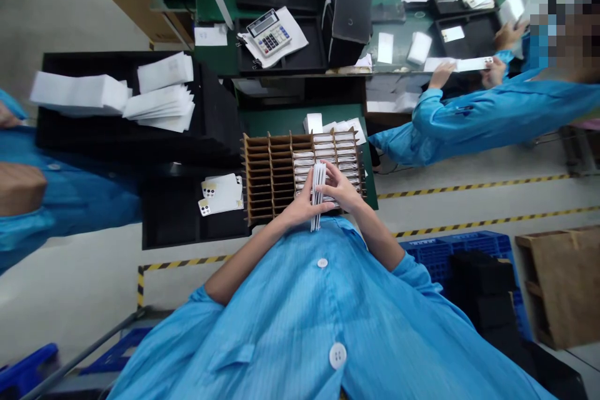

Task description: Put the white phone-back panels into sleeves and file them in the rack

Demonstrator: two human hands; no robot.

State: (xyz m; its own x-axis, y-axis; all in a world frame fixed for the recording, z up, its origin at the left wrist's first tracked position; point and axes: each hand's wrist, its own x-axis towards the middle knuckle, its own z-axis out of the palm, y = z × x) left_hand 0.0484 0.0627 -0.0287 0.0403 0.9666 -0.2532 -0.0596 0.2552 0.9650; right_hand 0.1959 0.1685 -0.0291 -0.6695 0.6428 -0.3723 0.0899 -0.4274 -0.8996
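Note:
Upright in front of my chest is a stack of thin white panels (317, 220), seen edge-on. My left hand (300, 205) is closed round its left side, and my right hand (344, 190) grips it from the right. Just beyond my hands lies a cardboard divider grid (269, 176). Its right-hand columns hold white pieces packed in rows, while the left columns show bare slots. To the left, white phone-shaped panels (225, 192) with camera areas at one end lie in a black tray (164, 215).
White paper bundles (79, 92) lie on stacked black trays (206, 106) at left. A calculator (269, 33) sits on the green bench beyond. A co-worker's hands (443, 75) hold white pieces at right; another blue sleeve (79, 181) is at left. A blue pallet (492, 247) stands behind right.

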